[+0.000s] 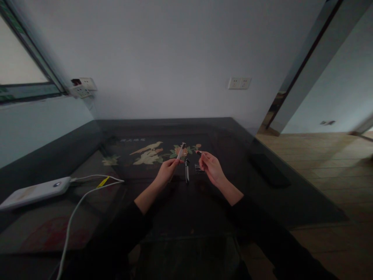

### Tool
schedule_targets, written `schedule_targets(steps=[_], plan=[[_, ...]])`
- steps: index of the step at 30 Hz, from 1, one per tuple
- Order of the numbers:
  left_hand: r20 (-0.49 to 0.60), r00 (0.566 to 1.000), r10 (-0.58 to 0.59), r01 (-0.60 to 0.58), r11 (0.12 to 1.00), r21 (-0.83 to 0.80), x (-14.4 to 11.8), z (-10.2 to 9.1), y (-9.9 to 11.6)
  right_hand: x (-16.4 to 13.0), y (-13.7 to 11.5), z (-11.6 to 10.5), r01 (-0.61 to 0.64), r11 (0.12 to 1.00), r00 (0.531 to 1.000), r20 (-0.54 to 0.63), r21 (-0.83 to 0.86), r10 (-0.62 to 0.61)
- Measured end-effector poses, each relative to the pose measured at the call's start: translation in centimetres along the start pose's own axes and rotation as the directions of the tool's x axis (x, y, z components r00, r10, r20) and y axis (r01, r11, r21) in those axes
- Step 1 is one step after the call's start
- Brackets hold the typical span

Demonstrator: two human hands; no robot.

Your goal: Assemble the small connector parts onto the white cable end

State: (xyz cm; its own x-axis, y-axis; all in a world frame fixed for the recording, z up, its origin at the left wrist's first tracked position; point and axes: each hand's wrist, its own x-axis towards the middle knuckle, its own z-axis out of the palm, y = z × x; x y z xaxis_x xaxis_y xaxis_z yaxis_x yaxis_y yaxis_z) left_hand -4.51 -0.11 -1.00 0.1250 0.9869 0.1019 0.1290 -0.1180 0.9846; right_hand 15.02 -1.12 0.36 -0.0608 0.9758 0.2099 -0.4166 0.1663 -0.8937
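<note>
My left hand [168, 170] is closed around the lower end of a slim pale stick with a dark tip [181, 151], held tilted up and away from me. Pinched between the fingertips of my right hand [212, 168] is a small dark piece with a light end [199, 153]; its exact kind is too small to make out. Between the hands, a slim black-and-silver pen-like object [187, 171] lies on the table. A small flat item with dark and light stripes [198, 168] sits beside my right hand, partly hidden by it.
The dark glossy table [175, 210] bears a printed bird-and-flower picture. At left lies a white power bank [37, 191] with a white cable [70, 225] and yellow tag. A dark flat object [269, 170] rests at right. Behind stands a wall with sockets [239, 83].
</note>
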Motion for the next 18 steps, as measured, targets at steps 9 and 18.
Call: schedule_targets(steps=[9,18], plan=[[0.005,1.000,0.001,-0.002,0.967,0.256,1.1,-0.9,-1.6,-0.2,-0.1,-0.1,-0.030,0.997,0.999,-0.016,-0.066,0.029],[0.021,0.981,0.192,-0.171,0.810,0.561,1.0,-0.5,-2.6,-0.2,0.2,-0.1,-0.063,0.994,0.998,-0.024,-0.084,0.061]])
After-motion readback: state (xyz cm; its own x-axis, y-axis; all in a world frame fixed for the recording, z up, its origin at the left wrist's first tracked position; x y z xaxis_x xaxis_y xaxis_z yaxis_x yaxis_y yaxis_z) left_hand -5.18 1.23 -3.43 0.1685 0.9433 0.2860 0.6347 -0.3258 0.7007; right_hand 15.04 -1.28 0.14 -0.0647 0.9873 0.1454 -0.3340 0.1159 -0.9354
